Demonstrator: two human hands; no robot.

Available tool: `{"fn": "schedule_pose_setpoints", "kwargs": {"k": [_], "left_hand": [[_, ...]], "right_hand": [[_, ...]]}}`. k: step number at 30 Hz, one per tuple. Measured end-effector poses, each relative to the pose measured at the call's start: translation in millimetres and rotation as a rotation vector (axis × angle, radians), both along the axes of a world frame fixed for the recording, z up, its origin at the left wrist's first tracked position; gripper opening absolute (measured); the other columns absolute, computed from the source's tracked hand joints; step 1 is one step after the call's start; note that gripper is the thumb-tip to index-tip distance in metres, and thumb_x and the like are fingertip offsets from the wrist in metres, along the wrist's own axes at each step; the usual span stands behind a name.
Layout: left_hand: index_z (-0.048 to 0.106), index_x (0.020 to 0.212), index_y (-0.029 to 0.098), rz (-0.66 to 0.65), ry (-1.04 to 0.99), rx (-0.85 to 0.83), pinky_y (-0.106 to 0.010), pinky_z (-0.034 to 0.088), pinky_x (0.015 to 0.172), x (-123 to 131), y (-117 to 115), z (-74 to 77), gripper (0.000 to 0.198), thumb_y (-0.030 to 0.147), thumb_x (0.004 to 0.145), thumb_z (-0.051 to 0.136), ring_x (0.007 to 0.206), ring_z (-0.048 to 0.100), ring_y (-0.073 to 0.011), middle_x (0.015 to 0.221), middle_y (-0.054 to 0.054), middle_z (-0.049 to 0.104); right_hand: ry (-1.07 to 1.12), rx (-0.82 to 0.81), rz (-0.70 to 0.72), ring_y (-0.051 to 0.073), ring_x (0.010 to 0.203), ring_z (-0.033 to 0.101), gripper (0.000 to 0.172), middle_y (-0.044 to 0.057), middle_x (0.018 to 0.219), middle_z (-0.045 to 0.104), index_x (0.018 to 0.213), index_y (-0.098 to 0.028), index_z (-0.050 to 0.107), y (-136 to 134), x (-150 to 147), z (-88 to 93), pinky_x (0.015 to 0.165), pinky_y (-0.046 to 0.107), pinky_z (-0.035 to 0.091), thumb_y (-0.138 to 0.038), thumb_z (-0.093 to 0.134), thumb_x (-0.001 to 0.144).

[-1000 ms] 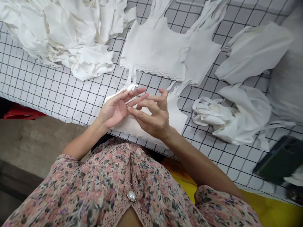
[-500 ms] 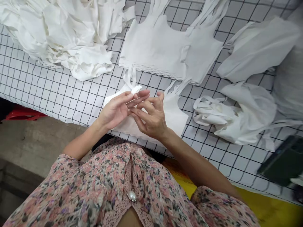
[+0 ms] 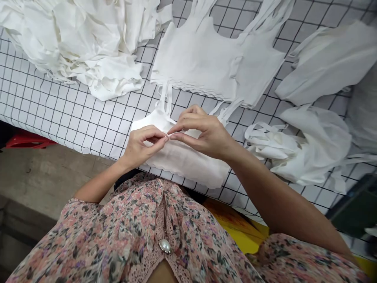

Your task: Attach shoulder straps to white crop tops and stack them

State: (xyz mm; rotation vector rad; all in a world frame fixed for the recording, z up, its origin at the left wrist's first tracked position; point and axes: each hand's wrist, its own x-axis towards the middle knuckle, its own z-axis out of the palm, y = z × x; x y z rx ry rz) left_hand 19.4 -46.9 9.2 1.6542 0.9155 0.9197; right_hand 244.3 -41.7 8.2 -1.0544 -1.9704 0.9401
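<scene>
White top (image 3: pixel 191 167): laid out on the desk (image 3: pixel 67 102), right below the hands and close to the wearer.
Straps and hem: straps point to the far side, hem faces the wearer. Long axis goes side to side, right end a bit nearer, pretty much in line with the desk's near edge.
Left hand (image 3: pixel 144 143): comes in from lower left, elbow bent, thumb and index tips pinched tight. Whatever's between them is too tiny for me to make out.
Right hand (image 3: pixel 203 129): comes in from lower right, back of the hand up, also a narrow pinch, tips meeting the left ones above the top. Covers some of its right half.
Edges: hem sits just inside the near edge. Straps reach the hem of the stack (image 3: pixel 206 59); can't tell if they touch.
Elbow room: most grid shows on the left, between the pile (image 3: pixel 88 43) and the near edge. Right side's tighter, with the bundle (image 3: pixel 321 145) beside the right forearm and a phone (image 3: pixel 353 208) further out.
</scene>
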Motion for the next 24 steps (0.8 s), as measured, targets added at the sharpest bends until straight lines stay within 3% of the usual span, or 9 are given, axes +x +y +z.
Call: {"fn": "schedule_pose_setpoints", "kwargs": {"k": [8, 14, 18, 24], "left_hand": [[0.076, 0.095, 0.020, 0.038, 0.085, 0.107, -0.027, 0.056, 0.067, -9.4, 11.7, 0.2, 0.015, 0.033, 0.102, 0.073, 0.076, 0.067, -0.0115, 0.087, -0.002, 0.075], [0.068, 0.117, 0.022, -0.038, 0.611, 0.321, -0.038, 0.049, 0.091, -35.2, 26.5, -9.0, 0.029, 0.041, 0.098, 0.079, 0.101, 0.064, -0.0212, 0.112, -0.005, 0.074], [0.067, 0.115, 0.023, -0.071, 0.801, 0.371, -0.040, 0.039, 0.092, -31.4, 24.2, -18.4, 0.032, 0.037, 0.093, 0.085, 0.106, 0.059, -0.0254, 0.109, -0.004, 0.071], [0.068, 0.099, 0.023, -0.126, 0.754, 0.347, -0.041, 0.032, 0.093, -21.8, 21.5, -20.6, 0.010, 0.031, 0.100, 0.075, 0.104, 0.055, -0.0244, 0.103, -0.003, 0.071]], "right_hand": [[0.141, -0.231, -0.112, 0.017, 0.077, 0.061, 0.019, 0.003, 0.080, 0.071, 0.084, -0.023, 0.076, 7.4, -8.4, 7.5, 0.076, 0.036, 0.051, -0.040, 0.073, 0.094], [0.007, -0.416, -0.076, 0.017, 0.076, 0.065, 0.015, 0.004, 0.086, 0.076, 0.085, -0.023, 0.077, 28.3, 5.3, 23.0, 0.060, 0.032, 0.047, -0.036, 0.073, 0.090], [-0.087, -0.314, 0.030, 0.019, 0.081, 0.065, 0.013, 0.003, 0.086, 0.074, 0.087, -0.026, 0.076, 35.0, 8.2, 21.1, 0.073, 0.037, 0.050, -0.035, 0.070, 0.093], [-0.275, -0.230, 0.180, 0.022, 0.086, 0.065, 0.018, 0.003, 0.087, 0.073, 0.089, -0.027, 0.069, 33.7, 4.5, 16.3, 0.091, 0.045, 0.045, -0.034, 0.058, 0.101]]}}
